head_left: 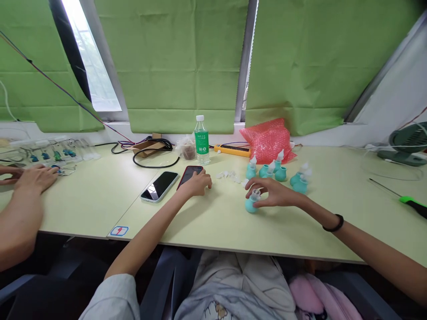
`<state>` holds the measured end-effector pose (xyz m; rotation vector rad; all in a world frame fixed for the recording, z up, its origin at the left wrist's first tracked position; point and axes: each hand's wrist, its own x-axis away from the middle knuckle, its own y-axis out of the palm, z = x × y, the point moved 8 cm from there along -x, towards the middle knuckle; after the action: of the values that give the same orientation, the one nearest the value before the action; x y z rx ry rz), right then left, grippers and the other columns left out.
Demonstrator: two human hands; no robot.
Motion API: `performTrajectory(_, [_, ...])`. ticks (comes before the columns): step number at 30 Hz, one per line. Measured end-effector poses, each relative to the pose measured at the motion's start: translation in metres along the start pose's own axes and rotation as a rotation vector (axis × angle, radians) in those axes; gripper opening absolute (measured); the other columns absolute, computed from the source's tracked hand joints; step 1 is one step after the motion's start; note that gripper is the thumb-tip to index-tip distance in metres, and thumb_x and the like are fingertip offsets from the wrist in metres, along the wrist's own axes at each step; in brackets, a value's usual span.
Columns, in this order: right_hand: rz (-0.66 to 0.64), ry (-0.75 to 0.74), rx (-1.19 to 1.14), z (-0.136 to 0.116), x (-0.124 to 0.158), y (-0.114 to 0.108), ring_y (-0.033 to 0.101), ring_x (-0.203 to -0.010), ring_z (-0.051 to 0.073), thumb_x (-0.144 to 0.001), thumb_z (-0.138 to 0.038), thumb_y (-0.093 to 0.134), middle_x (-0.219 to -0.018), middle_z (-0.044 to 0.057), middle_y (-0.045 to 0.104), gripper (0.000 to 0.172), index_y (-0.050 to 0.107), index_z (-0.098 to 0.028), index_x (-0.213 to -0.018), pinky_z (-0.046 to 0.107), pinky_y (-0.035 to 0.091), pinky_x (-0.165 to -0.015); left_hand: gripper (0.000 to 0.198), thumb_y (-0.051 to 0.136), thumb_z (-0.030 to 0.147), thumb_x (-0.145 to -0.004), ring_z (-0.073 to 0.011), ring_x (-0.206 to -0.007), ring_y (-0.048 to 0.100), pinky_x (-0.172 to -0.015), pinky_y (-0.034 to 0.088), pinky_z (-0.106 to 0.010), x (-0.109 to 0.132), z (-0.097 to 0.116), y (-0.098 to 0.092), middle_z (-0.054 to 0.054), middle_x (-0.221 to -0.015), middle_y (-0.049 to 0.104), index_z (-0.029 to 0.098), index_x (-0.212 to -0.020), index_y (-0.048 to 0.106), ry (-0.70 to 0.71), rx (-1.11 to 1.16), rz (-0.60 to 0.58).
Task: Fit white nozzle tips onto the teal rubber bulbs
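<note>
Far left, another person's hands [33, 178] lie flat on the table [100, 200], right by a row of clear packs [56, 153] with small blue bits inside. Next along there's a cardboard box [147, 146] with black cable [153, 162] looped around it, then a black phone [159, 186] lying face up. Just beside that is the red phone [191, 174], and the left hand [196, 184] rests on its near end, fingers bent down onto the screen, loose and not wrapped round it. Behind it stands a water bottle [202, 140] with a green label, and a yellow power strip [231, 150] sits by the wall. A few white caps [230, 175] are scattered between the two hands, which are well apart. The right hand [273, 193] is closed round a bulb [251, 202], thumb on the near side and fingers curled over the top. It's a squat teal rubber-looking thing, round-bellied, with a clear or whitish nozzle at its neck, sitting upright on the table in front of the person. More bulbs [276, 171] of the same kind stand grouped just behind it, in front of a wad of pink bubble wrap [268, 140]. There's a black band [333, 223] on the right wrist. Far right: a green-handled screwdriver [413, 205] and a fan [408, 142].
</note>
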<state>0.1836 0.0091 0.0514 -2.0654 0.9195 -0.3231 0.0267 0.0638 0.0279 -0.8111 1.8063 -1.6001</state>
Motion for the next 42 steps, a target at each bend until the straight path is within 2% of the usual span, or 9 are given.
performTrajectory(3, [0.069, -0.003, -0.153, 0.014, 0.002, 0.005, 0.054, -0.083, 0.017, -0.058, -0.029, 0.062, -0.089, 0.007, 0.059, 0.029, 0.049, -0.016, -0.081, 0.029, 0.043, -0.073, 0.029, 0.046, 0.000, -0.058, -0.0203, -0.086, 0.046, -0.071, 0.034, -0.035, -0.003, 0.008, 0.005, -0.007, -0.082, 0.056, 0.015, -0.079, 0.058, 0.000, -0.028, -0.001])
performTrajectory(6, [0.114, -0.003, -0.273, 0.024, 0.000, 0.013, 0.054, -0.088, 0.019, -0.062, -0.033, 0.059, -0.091, 0.009, 0.057, 0.031, 0.049, -0.015, -0.085, 0.030, 0.043, -0.074, 0.018, 0.047, 0.011, -0.066, -0.0198, -0.083, 0.050, -0.072, 0.036, -0.034, -0.003, 0.019, -0.009, -0.009, -0.080, 0.057, 0.013, -0.079, 0.060, 0.040, 0.082, 0.130])
performTrajectory(11, [0.223, -0.043, -0.125, 0.016, -0.011, 0.016, 0.053, -0.082, 0.018, -0.075, -0.033, 0.044, -0.090, 0.007, 0.056, 0.028, 0.048, -0.015, -0.096, 0.031, 0.042, -0.072, 0.022, 0.053, 0.029, -0.068, -0.0144, -0.071, 0.056, -0.068, 0.043, -0.026, -0.002, 0.024, -0.032, -0.008, -0.079, 0.062, 0.011, -0.078, 0.061, 0.051, 0.860, 0.356])
performTrajectory(17, [0.381, -0.110, 0.152, 0.009, -0.025, 0.007, 0.050, -0.081, 0.018, -0.075, -0.026, 0.043, -0.090, 0.007, 0.055, 0.028, 0.048, -0.017, -0.102, 0.032, 0.040, -0.073, 0.028, 0.066, 0.028, -0.057, -0.0165, -0.069, 0.059, -0.075, 0.045, -0.033, -0.006, 0.007, 0.004, -0.008, -0.072, 0.064, 0.008, -0.075, 0.063, -0.192, 1.645, 0.380])
performTrajectory(21, [0.322, -0.134, 0.202, 0.015, -0.036, 0.015, 0.051, -0.081, 0.017, -0.074, -0.023, 0.044, -0.089, 0.007, 0.056, 0.029, 0.049, -0.017, -0.101, 0.030, 0.040, -0.072, 0.027, 0.068, 0.025, -0.055, -0.0161, -0.070, 0.059, -0.080, 0.043, -0.037, -0.006, 0.005, 0.023, -0.008, -0.074, 0.064, 0.007, -0.074, 0.063, -0.279, 1.926, 0.355])
performTrajectory(25, [0.277, -0.113, 0.189, 0.022, -0.042, 0.020, 0.053, -0.079, 0.017, -0.076, -0.027, 0.043, -0.090, 0.007, 0.058, 0.032, 0.047, -0.018, -0.106, 0.030, 0.042, -0.069, 0.024, 0.067, 0.024, -0.055, -0.0153, -0.067, 0.059, -0.079, 0.044, -0.037, -0.008, 0.001, 0.030, -0.007, -0.071, 0.063, 0.007, -0.072, 0.063, -0.362, 1.933, 0.355])
performTrajectory(30, [0.282, -0.120, 0.191, 0.028, -0.035, 0.021, 0.053, -0.076, 0.017, -0.076, -0.028, 0.043, -0.083, 0.008, 0.058, 0.031, 0.049, -0.018, -0.105, 0.029, 0.042, -0.067, 0.026, 0.068, 0.023, -0.053, -0.0163, -0.064, 0.059, -0.069, 0.046, -0.032, -0.008, 0.010, 0.040, -0.007, -0.067, 0.063, 0.009, -0.074, 0.061, -0.432, 1.785, 0.216])
performTrajectory(37, [0.159, -0.206, 0.266, 0.020, -0.030, 0.026, 0.051, -0.067, 0.017, -0.073, -0.028, 0.046, -0.073, 0.006, 0.055, 0.033, 0.049, -0.022, -0.106, 0.030, 0.042, -0.058, 0.018, 0.059, 0.023, -0.063, -0.0148, -0.065, 0.054, -0.059, 0.042, -0.025, -0.005, 0.032, 0.019, -0.008, -0.071, 0.060, 0.012, -0.078, 0.062, -0.115, 1.339, 0.225])
performTrajectory(42, [0.147, -0.216, 0.329, 0.020, -0.032, 0.027, 0.053, -0.072, 0.019, -0.073, -0.028, 0.047, -0.076, 0.007, 0.058, 0.035, 0.047, -0.022, -0.108, 0.031, 0.044, -0.060, 0.020, 0.054, 0.022, -0.068, -0.0138, -0.062, 0.053, -0.056, 0.043, -0.024, -0.002, 0.033, 0.014, -0.009, -0.072, 0.059, 0.017, -0.085, 0.061, -0.069, 1.167, 0.244])
